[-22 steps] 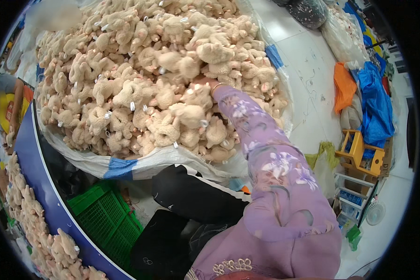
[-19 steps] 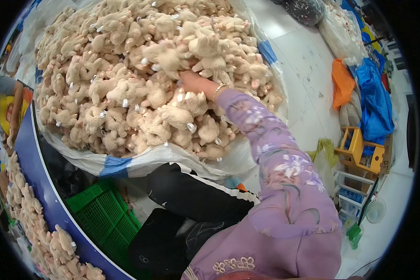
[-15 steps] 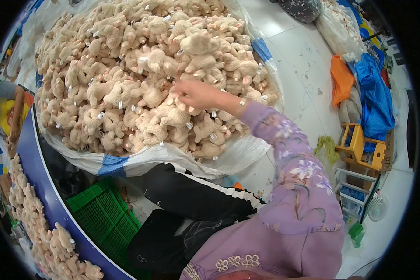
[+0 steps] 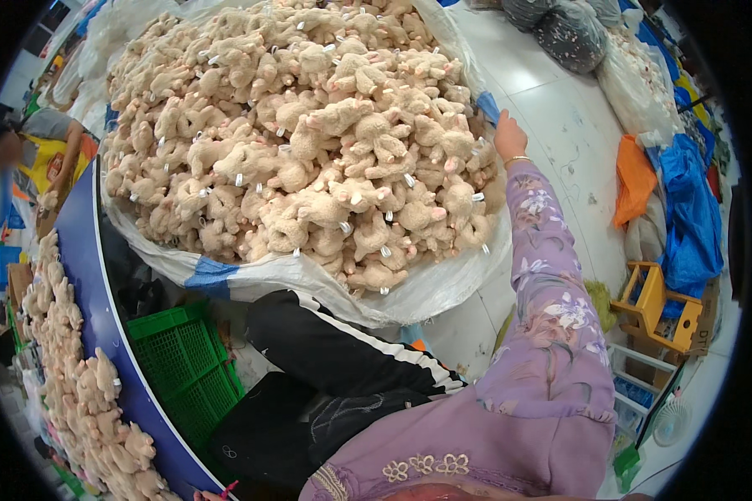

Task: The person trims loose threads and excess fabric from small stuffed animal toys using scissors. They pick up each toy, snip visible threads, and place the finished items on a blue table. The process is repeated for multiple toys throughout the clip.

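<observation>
The right hand (image 4: 510, 136) gripped the white sack (image 4: 430, 299) by its rim — plush toys (image 4: 309, 150) heaped inside. The left hand (image 4: 208, 496) barely showed — its state couldn't be told.

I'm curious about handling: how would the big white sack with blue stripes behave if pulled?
The white, blue-striped sack is probably floppy, since its rim sags in folds. Altogether it would likely feel heavy, being heaped with beige plush toys. Its thin-looking edge at the right hand should bend easily.
</observation>
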`<state>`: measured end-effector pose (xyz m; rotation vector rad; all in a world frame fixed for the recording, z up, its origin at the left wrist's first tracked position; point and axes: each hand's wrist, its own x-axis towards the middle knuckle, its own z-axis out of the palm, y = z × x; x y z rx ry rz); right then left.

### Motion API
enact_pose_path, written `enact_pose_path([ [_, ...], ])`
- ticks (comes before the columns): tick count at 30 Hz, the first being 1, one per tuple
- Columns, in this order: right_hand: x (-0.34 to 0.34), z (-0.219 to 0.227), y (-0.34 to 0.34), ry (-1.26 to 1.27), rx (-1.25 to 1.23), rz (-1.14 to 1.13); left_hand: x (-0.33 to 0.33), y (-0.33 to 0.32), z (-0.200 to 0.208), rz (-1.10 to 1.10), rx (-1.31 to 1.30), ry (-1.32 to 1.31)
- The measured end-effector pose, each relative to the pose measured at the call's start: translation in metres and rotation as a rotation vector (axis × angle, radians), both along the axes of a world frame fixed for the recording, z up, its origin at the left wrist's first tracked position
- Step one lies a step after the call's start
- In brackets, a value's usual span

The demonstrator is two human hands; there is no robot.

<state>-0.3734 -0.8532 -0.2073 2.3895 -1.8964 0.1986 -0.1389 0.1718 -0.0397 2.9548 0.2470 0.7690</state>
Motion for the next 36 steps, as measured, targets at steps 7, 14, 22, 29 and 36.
enact_pose_path([
  [7, -0.090, 0.073, -0.036, -0.597, -0.081, -0.052, 0.005, -0.032, 0.031, -0.029, 0.049, 0.018],
  [14, -0.159, -0.022, -0.068, -0.211, 0.000, -0.367, 0.013, -0.051, 0.027, 0.045, 0.028, 0.051],
  [22, 0.316, 0.130, -0.040, -0.685, -0.420, 0.604, 0.014, -0.046, 0.023, 0.059, -0.009, 0.146],
  [29, 0.604, 0.204, 0.043, -0.358, -0.288, 0.773, 0.011, -0.044, 0.023, 0.099, -0.158, 0.133],
  [36, 0.466, -0.064, -0.075, -0.333, 0.104, 0.327, 0.013, -0.092, 0.047, 0.485, -0.047, 0.367],
])
